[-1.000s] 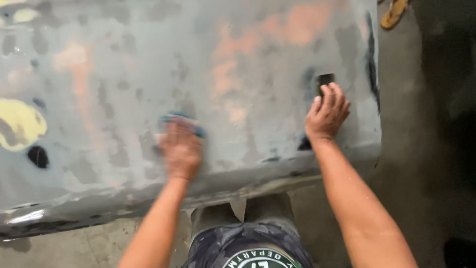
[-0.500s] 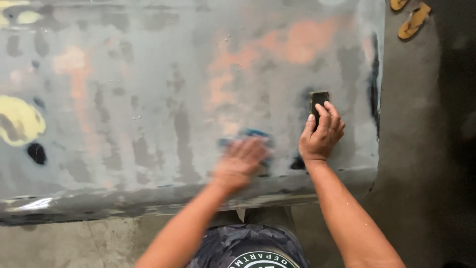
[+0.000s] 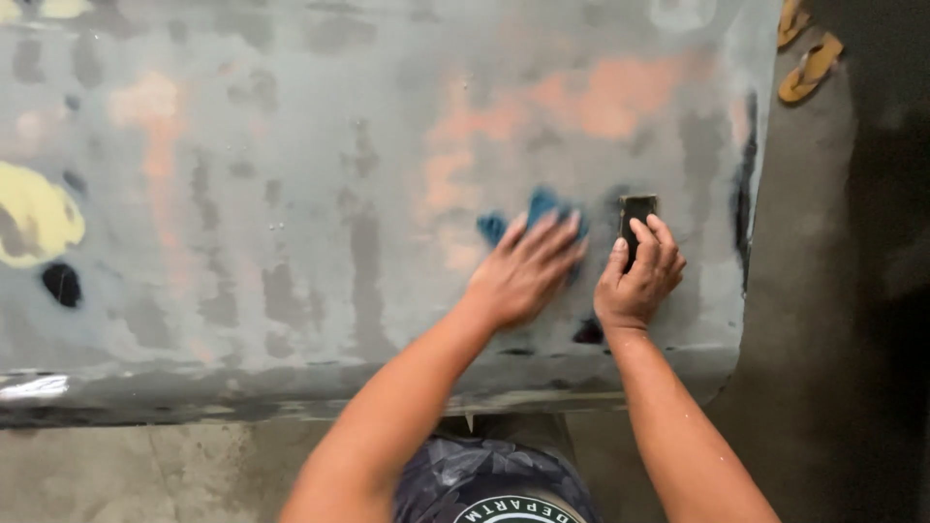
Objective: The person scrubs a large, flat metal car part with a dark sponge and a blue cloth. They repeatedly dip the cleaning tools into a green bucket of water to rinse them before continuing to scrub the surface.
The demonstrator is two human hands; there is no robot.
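A large grey sanded metal panel (image 3: 291,194) with orange and yellow patches lies in front of me. My left hand (image 3: 523,271) lies flat on a blue cloth (image 3: 539,208), pressing it against the panel. Right beside it, my right hand (image 3: 637,276) presses a small dark sanding block (image 3: 637,208) onto the panel near its right end. The two hands are almost touching.
A pair of tan sandals (image 3: 806,53) lies on the concrete floor (image 3: 823,291) beyond the panel's right end. The panel's near edge (image 3: 242,402) runs just in front of my legs. A yellow patch (image 3: 34,213) and a black spot (image 3: 61,283) mark the left side.
My left hand slid the blue cloth from the panel's middle rightward until it reached the right hand. The right hand with the block stayed near the right end.
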